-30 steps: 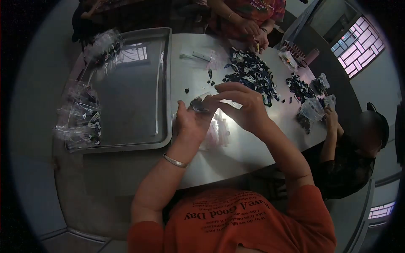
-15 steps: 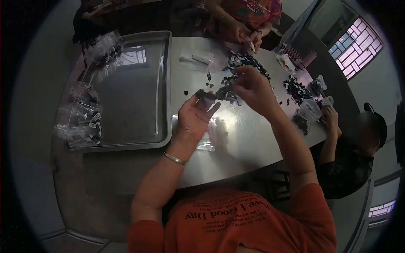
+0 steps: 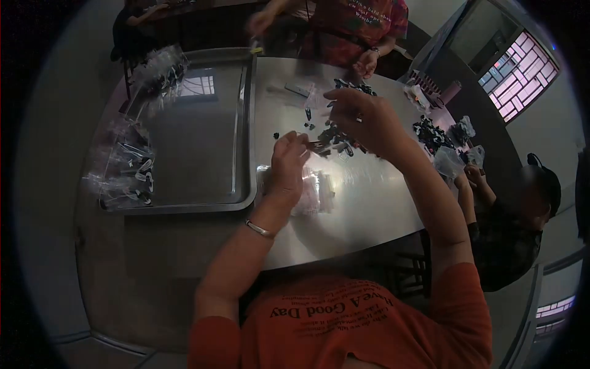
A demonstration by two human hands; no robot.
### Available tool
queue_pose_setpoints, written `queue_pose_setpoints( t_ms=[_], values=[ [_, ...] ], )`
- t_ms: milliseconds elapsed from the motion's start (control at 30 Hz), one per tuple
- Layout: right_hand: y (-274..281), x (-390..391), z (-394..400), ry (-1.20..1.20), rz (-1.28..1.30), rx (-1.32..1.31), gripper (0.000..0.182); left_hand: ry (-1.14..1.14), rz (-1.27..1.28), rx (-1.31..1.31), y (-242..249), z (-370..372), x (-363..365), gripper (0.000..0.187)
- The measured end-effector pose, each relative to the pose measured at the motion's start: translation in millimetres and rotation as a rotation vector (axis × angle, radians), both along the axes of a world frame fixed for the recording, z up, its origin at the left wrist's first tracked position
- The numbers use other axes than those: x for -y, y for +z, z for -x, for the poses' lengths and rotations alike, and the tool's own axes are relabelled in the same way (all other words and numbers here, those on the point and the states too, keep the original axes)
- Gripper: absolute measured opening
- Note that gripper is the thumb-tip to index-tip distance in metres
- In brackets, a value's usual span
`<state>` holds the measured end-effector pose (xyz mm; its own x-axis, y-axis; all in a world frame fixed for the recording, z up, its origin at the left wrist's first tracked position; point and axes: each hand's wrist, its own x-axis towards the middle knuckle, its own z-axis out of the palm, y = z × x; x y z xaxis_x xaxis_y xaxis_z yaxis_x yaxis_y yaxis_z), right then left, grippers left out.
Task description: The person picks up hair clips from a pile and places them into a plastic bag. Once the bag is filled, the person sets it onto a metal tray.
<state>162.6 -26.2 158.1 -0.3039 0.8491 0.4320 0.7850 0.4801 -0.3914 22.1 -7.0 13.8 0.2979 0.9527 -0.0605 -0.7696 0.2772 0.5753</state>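
My left hand is closed, its fingertips round some thin dark clip-like pieces that stick out to the right. A silver bangle circles that wrist. Above the table and further right hovers my right hand, slightly blurred, with fingers stretched to the left and apart from the thumb; I see nothing held in it. Beneath it and partly hidden lies a pile of small black clip-like pieces. Clear plastic bags lie on the metal table just right of my left wrist.
A large metal tray takes up the left side, with filled clear bags along its left edge. Across the table stands a person in a patterned shirt. Another person in a cap sits at the right near a clear container.
My left hand has turned and closed from an open palm. My right hand has shifted slightly left and its fingers have straightened. The person opposite has swung one arm out towards the tray.
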Motion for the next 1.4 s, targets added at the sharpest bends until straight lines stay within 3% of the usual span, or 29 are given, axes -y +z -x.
queue_pose_setpoints(
  t_ms=[33, 100, 133, 200, 233, 300, 333, 433, 500, 600, 700, 833, 967, 1000, 1233, 1367, 1400],
  values=[
    [5, 1, 0, 0.014, -0.008, 0.006, 0.035, 0.001, -0.003, -0.003, 4, 1, 1, 0.035],
    [13, 2, -1, 0.036, 0.006, 0.028, 0.034, 0.207, -0.466, -0.255, 11, 5, -1, 0.049],
    [16, 3, -1, 0.054, 0.021, 0.052, 0.033, 0.271, -0.846, -0.543, 16, 12, -6, 0.057],
    [16, 5, -2, 0.092, 0.044, 0.038, 0.033, 0.334, -1.027, -0.740, 32, 11, 1, 0.062],
    [14, 5, 0, 0.142, 0.084, 0.035, 0.032, 0.393, -1.093, -0.821, 39, 11, 2, 0.056],
    [10, 6, 3, 0.144, 0.078, 0.001, 0.032, 0.160, -1.060, -1.117, 48, 21, 9, 0.033],
    [8, 7, 4, 0.137, 0.107, -0.026, 0.033, 0.299, -1.057, -1.165, 49, 22, 11, 0.019],
    [-2, 11, -2, 0.084, 0.075, -0.168, 0.032, 0.320, -0.971, -1.271, 53, 41, 4, 0.013],
    [-15, 14, -13, 0.108, -0.001, -0.244, 0.031, 0.318, -0.854, -1.168, 50, 64, -10, 0.014],
    [-34, 26, -32, 0.043, 0.067, -0.362, 0.030, 0.425, -0.619, -1.280, 46, 113, -42, 0.017],
    [-69, 24, -54, 0.003, 0.227, -0.738, 0.026, 0.526, -0.478, -1.285, 38, 173, -78, 0.021],
    [-112, 20, -72, -0.079, 0.260, -0.835, 0.025, 0.610, -0.273, -1.494, 28, 234, -119, 0.018],
    [-141, 17, -76, -0.179, 0.381, -0.912, 0.022, 0.584, -0.138, -1.518, 36, 263, -151, 0.017],
    [-144, 18, -75, -0.207, 0.420, -0.930, 0.021, 0.608, -0.118, -1.650, 40, 267, -163, 0.019],
    [-147, 21, -73, -0.257, 0.379, -0.835, 0.018, 0.881, -0.258, -2.172, 48, 284, -232, 0.027],
    [-129, 27, -62, -0.277, 0.330, -0.632, 0.016, 0.776, -0.089, -2.289, 53, 277, -230, 0.028],
    [-125, 28, -59, -0.263, 0.309, -0.547, 0.016, 0.770, -0.175, -2.521, 42, 288, -236, 0.028]
  ],
)
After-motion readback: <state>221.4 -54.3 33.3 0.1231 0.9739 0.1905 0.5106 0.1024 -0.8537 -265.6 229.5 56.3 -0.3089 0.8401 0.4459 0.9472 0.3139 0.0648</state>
